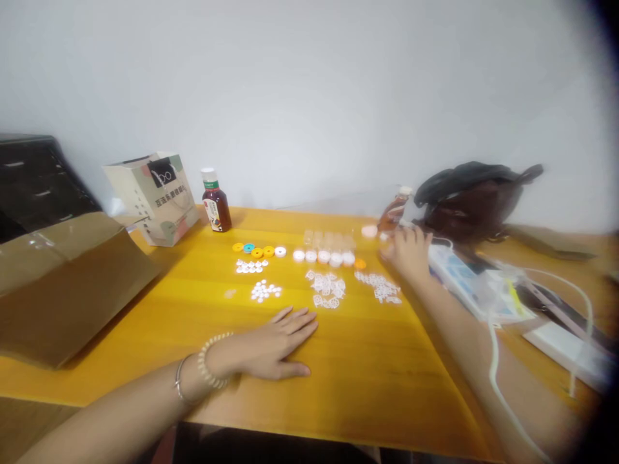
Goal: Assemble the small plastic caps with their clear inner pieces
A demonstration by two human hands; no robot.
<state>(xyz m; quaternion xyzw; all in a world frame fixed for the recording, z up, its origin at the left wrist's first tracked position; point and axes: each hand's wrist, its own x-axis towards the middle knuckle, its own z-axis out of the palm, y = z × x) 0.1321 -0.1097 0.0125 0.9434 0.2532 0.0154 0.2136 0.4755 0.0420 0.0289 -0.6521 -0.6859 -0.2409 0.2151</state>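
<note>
Nearest to the camera lies the left forearm (pixel 116 399), which crosses the lower left of the head view and ends in the left hand (pixel 275 343). This hand rests palm down on the yellow table (pixel 387 386), with its fingers straight and holding nothing. They point to the right and away from the person, toward the white lacy pieces (pixel 329 285), which lie a little beyond the fingertips. The right hand (pixel 410 252) reaches farther out, near the far side of the table. Its fingers look bent, but they are blurred, and I cannot tell whether they grip something. The brown bottle (pixel 393 212) is just beyond this hand and slightly to its left, so the right hand is much nearer to it. The bottle's long axis leans, with its top toward the dark bag (pixel 467 203). One pale round piece (pixel 369 231) lies just left of the bottle's lower end.
</note>
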